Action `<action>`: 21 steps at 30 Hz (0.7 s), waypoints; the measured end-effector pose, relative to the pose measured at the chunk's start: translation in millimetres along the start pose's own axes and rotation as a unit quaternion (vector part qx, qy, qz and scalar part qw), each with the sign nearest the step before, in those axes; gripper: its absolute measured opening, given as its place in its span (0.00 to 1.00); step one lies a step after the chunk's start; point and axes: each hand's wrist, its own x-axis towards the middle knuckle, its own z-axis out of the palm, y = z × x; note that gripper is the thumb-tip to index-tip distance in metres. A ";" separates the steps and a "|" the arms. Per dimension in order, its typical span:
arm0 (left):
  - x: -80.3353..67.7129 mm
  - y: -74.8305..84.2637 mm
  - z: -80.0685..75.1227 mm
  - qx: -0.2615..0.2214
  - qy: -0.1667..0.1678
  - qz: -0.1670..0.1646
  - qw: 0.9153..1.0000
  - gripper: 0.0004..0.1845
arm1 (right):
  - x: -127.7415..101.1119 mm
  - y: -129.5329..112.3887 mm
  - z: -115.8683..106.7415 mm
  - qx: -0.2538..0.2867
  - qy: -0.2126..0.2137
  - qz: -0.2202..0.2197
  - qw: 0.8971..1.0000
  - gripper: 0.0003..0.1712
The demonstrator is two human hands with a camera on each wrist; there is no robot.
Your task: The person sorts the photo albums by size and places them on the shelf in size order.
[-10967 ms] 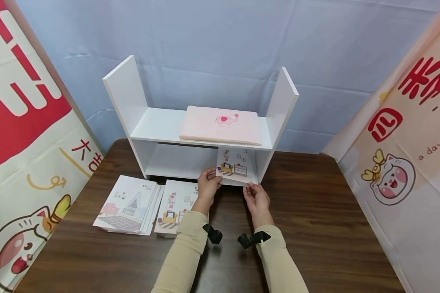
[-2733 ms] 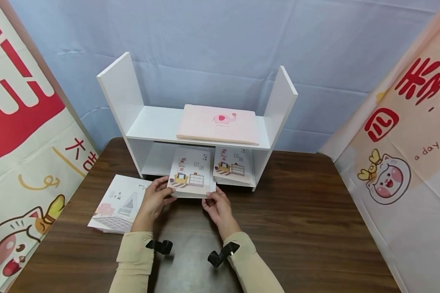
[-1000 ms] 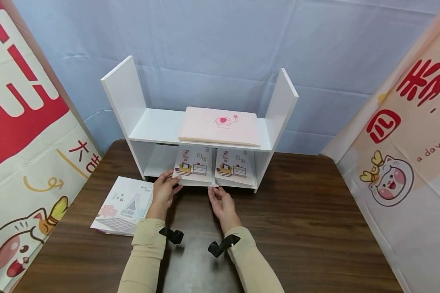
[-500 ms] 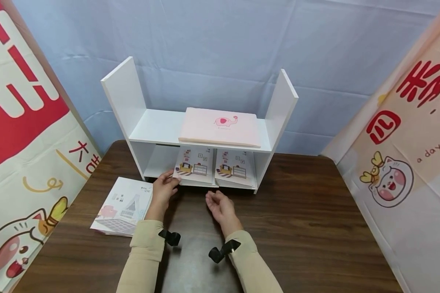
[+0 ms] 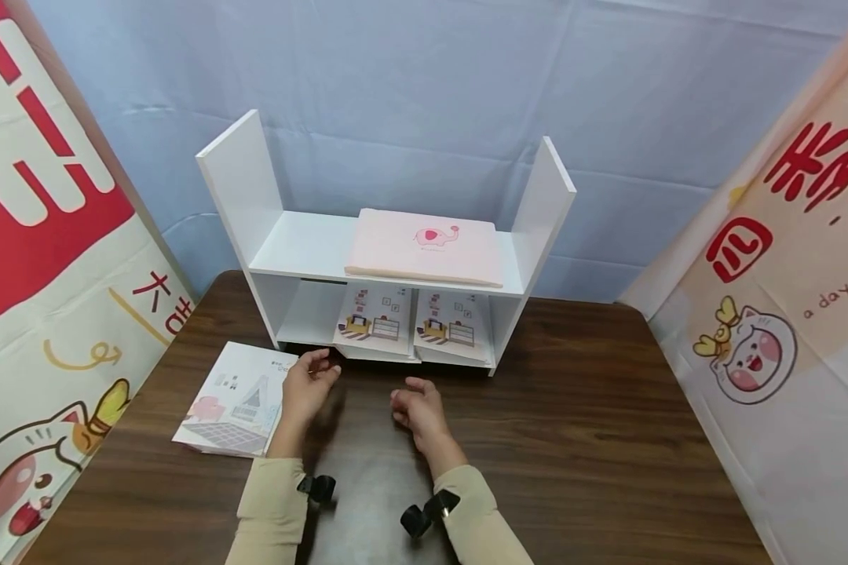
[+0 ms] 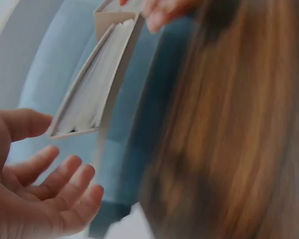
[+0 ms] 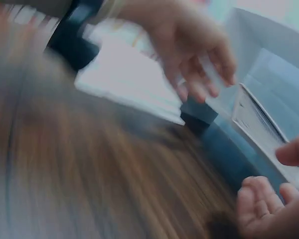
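Note:
Both hands hang over the table in front of a white two-tier shelf (image 5: 300, 247), holding nothing. My left hand (image 5: 307, 392) has loosely bent fingers, apart from the books, and hovers beside a stack of picture-covered books (image 5: 235, 402) on the table. My right hand (image 5: 418, 412) is loosely curled below the shelf's front. On the lower tier, two book piles lie side by side, a left pile (image 5: 374, 323) and a right pile (image 5: 454, 328), both with a yellow armchair on the cover. In the blurred left wrist view, page edges (image 6: 92, 84) show beyond the left fingers.
A pale pink item with an elephant print (image 5: 424, 249) lies flat on the upper tier. Printed banners flank the brown wooden table (image 5: 593, 439) left and right, and a light blue cloth (image 5: 424, 102) hangs behind the shelf.
The left armchair-cover pile went from the table onto the lower tier beside the right one. Both hands have since let go and drawn back toward the person.

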 end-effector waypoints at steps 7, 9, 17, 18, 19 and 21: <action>-24.9 3.8 -16.4 0.146 0.000 0.089 0.985 0.19 | -20.1 0.1 1.5 -0.283 -0.037 -0.136 0.949 0.22; -31.0 3.3 -21.4 0.180 0.002 0.097 0.979 0.20 | -23.7 -0.3 0.9 -0.352 -0.039 -0.162 0.921 0.21; -48.4 -4.0 -42.2 0.267 0.024 0.104 0.958 0.20 | -38.3 -4.6 0.3 -0.542 -0.056 -0.189 0.817 0.22; -49.5 -5.4 -44.7 0.273 0.029 0.107 0.955 0.20 | -39.9 -5.0 0.9 -0.553 -0.055 -0.190 0.810 0.22; -50.2 -6.9 -47.2 0.278 0.034 0.112 0.953 0.20 | -41.6 -5.0 1.6 -0.562 -0.053 -0.189 0.803 0.22; -51.9 -9.9 -52.2 0.289 0.046 0.122 0.948 0.20 | -44.8 -4.2 3.3 -0.580 -0.046 -0.185 0.792 0.22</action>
